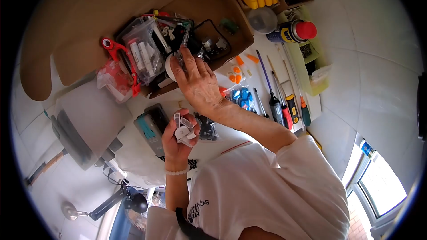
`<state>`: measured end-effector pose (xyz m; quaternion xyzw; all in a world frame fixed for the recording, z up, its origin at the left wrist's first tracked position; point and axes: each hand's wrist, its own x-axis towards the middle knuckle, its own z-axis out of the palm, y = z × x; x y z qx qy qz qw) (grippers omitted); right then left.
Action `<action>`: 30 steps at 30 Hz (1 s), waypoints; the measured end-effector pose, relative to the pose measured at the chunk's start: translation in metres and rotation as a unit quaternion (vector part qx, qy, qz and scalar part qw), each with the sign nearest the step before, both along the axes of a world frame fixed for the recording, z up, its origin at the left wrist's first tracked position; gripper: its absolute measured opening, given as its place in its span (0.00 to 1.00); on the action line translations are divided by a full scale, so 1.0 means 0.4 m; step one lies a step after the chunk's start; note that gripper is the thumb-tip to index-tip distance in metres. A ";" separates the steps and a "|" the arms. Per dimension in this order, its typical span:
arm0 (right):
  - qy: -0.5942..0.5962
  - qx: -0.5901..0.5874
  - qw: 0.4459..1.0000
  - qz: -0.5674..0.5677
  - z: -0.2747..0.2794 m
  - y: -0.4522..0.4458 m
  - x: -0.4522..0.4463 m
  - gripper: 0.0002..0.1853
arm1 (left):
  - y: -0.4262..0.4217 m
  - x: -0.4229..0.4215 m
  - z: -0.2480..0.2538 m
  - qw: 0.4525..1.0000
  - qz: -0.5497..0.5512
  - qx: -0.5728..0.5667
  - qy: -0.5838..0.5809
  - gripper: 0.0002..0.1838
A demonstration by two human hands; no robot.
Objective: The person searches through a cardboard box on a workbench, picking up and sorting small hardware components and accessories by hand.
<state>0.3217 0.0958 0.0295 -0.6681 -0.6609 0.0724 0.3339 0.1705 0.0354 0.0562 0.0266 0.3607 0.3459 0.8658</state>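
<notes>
My left hand [176,140], with a beaded bracelet on its wrist, is cupped around several small white plastic pieces [182,132]. My right hand [198,80] reaches over the near wall of a cardboard box [195,0], palm down with its fingers stretched out and apart. Its fingertips touch the jumble of small parts inside; what lies under them is partly hidden. Beside its thumb side is a round white object [170,68]. A clear plastic bag of white tubes [144,55] and red-handled scissors [116,53] lie at the box's left.
Several screwdrivers [289,106] lie on the white table right of my right arm. A spray can with a red cap [293,31] stands behind them. Orange pieces [235,74] and a bag of blue parts [242,96] are near the right forearm. A grey-black case [151,129] sits left of my left hand.
</notes>
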 end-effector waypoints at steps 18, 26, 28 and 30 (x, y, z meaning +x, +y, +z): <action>0.056 -0.051 0.997 0.014 0.014 -0.039 0.022 0.32 | -0.006 -0.001 0.005 1.000 0.007 0.005 -0.012 0.22; 0.083 -0.053 0.995 -0.004 0.038 -0.051 0.059 0.32 | -0.005 -0.008 0.006 1.000 0.008 0.009 -0.026 0.21; 0.069 -0.036 0.997 -0.006 0.038 -0.050 0.077 0.28 | -0.003 -0.010 0.007 1.000 0.009 0.010 -0.028 0.21; 0.074 -0.053 0.995 -0.028 0.050 -0.041 0.099 0.20 | -0.002 -0.010 0.006 0.999 0.011 0.014 -0.032 0.21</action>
